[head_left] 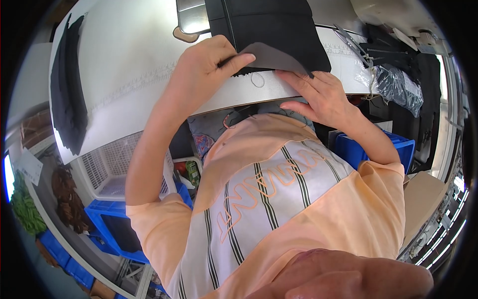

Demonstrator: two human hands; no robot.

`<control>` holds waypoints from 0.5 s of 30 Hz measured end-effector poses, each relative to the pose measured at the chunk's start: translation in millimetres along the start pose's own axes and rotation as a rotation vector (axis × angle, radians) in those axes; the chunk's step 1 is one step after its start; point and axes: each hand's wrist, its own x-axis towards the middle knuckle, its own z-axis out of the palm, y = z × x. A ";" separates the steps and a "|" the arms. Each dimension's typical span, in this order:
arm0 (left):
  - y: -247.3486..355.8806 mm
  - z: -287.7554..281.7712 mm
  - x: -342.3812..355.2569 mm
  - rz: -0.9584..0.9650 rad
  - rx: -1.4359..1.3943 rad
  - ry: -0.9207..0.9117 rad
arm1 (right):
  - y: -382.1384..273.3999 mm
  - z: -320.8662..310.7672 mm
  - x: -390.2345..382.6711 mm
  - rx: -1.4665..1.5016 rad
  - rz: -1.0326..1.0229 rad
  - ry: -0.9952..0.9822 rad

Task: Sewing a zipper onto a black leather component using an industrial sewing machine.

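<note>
A black cloth piece (271,32) with a zipper (229,22) lies on the white worktable in front of me. Its near edge is folded up, showing a dark grey underside (274,56). My left hand (206,62) is closed on that raised edge, pinching it between thumb and fingers. Below the right end of the fold, my right hand (321,97) touches the cloth with its fingers stretched out and its thumb apart. Some of its fingertips are hidden by the cloth. A thin loop of thread (257,79) lies on the table between the hands.
The white table (124,65) has ruler markings. Black strips (68,89) lie at its left end. Scissors (352,46) and a plastic-wrapped black bundle (398,87) are at the right. A white basket (107,167) and blue crates (122,236) stand below on the left.
</note>
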 end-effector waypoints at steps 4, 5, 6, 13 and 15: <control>-14.8 16.3 -22.3 0.422 0.315 0.168 | 5.3 -0.4 -5.1 -0.023 -0.039 -0.019; -12.4 17.3 -30.2 0.437 0.416 0.147 | -1.5 -3.4 0.1 -0.016 -0.054 0.016; -14.8 24.4 -37.2 0.437 0.471 0.210 | -7.9 -8.2 5.2 -0.006 -0.075 0.049; -11.3 32.4 -40.7 0.413 0.489 0.234 | 21.2 -24.3 61.1 0.089 -0.006 0.191; -12.8 31.4 -40.1 0.404 0.496 0.217 | 48.2 5.8 86.2 0.029 -0.047 0.188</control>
